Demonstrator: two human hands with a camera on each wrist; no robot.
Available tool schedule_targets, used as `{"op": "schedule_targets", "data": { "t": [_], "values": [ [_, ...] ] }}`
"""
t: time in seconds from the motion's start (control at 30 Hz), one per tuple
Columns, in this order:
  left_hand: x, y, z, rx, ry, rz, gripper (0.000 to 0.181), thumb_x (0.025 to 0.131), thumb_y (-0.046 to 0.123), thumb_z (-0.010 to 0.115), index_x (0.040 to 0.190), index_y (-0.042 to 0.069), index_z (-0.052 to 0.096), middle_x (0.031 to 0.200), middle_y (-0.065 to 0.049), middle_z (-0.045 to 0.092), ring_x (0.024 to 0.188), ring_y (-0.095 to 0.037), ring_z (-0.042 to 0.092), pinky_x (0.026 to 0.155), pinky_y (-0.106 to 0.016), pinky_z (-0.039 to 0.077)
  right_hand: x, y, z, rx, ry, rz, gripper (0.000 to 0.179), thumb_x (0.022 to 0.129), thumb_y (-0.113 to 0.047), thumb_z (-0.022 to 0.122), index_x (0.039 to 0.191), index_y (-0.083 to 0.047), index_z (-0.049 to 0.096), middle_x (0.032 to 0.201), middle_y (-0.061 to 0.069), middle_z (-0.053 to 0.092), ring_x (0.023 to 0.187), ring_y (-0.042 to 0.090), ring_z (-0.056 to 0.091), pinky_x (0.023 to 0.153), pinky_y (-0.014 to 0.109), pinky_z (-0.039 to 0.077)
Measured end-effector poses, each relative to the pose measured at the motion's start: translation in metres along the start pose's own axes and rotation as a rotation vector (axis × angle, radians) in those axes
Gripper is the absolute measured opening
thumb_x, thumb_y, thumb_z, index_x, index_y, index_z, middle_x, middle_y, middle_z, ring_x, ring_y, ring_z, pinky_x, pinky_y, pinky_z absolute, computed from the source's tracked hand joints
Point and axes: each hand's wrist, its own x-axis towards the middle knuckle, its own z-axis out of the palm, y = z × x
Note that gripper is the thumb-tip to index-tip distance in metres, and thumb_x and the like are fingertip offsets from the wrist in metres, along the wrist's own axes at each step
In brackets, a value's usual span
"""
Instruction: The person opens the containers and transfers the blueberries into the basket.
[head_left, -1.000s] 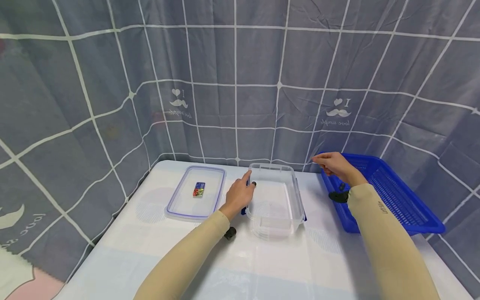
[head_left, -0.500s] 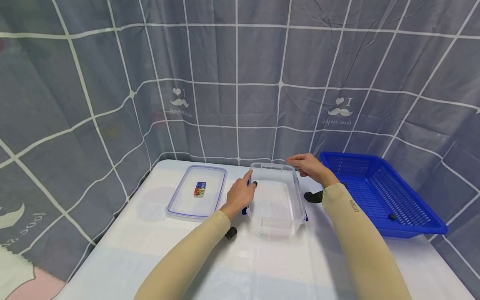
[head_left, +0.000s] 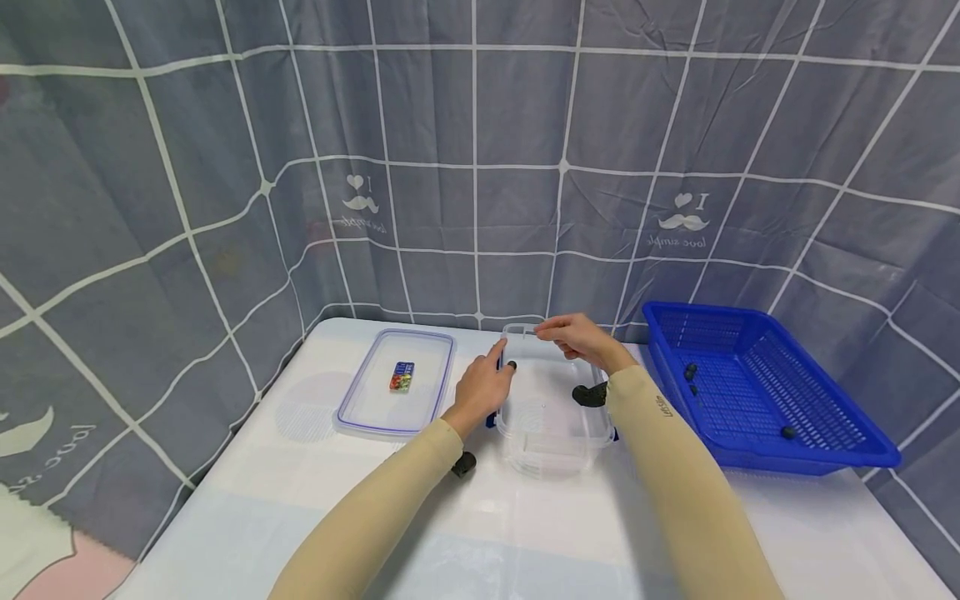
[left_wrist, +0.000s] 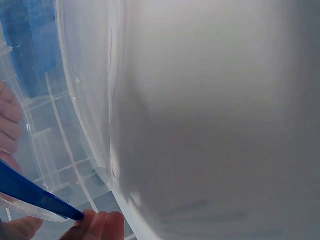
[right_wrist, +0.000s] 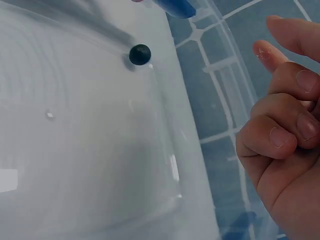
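Observation:
A clear plastic food container [head_left: 551, 437] stands lidless on the table. My left hand [head_left: 482, 387] holds its left wall; in the left wrist view those fingertips [left_wrist: 90, 227] lie at the end of a blue latch [left_wrist: 42, 197]. A small dark ball [right_wrist: 140, 54] sits inside the container, by the left hand's thumb in the head view. Above the container's far end, my right hand [head_left: 581, 340] hovers with thumb and index finger extended, slightly apart in the right wrist view. Its other fingers curl in, and I see nothing between them.
A blue slotted basket [head_left: 840, 450] stands to the right, with several dark balls [head_left: 787, 432] in it. The clear lid [head_left: 375, 408] with a blue seal lies flat on the left. A grey curtain [head_left: 517, 208] hangs close behind the table.
My right hand has moved left, from the basket's near rim to over the container. The left hand has stayed at the container's left wall.

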Motion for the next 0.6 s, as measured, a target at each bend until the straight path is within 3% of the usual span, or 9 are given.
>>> {"op": "schedule_targets", "data": {
  "t": [0.27, 0.6],
  "values": [
    [0.0, -0.001, 0.001, -0.003, -0.015, -0.011, 0.056, 0.105, 0.041, 0.042, 0.159, 0.031, 0.033, 0.134, -0.018, 0.059, 0.117, -0.035, 0.061, 0.091, -0.055, 0.051, 0.015, 0.007, 0.021, -0.019, 0.024, 0.039, 0.034, 0.096, -0.024, 0.069, 0.128, -0.01, 0.068, 0.054, -0.005, 0.033, 0.046, 0.012, 0.024, 0.049, 0.027, 0.027],
    [0.001, 0.0, 0.0, 0.01, -0.006, 0.002, 0.055, 0.105, 0.043, 0.041, 0.158, 0.032, 0.034, 0.133, -0.018, 0.059, 0.118, -0.036, 0.061, 0.089, -0.056, 0.051, 0.023, 0.019, 0.034, -0.028, 0.004, 0.108, 0.047, 0.095, -0.021, 0.069, 0.138, -0.005, 0.06, 0.054, -0.005, 0.033, 0.046, 0.012, 0.025, 0.047, 0.025, 0.027]
  ]
}}
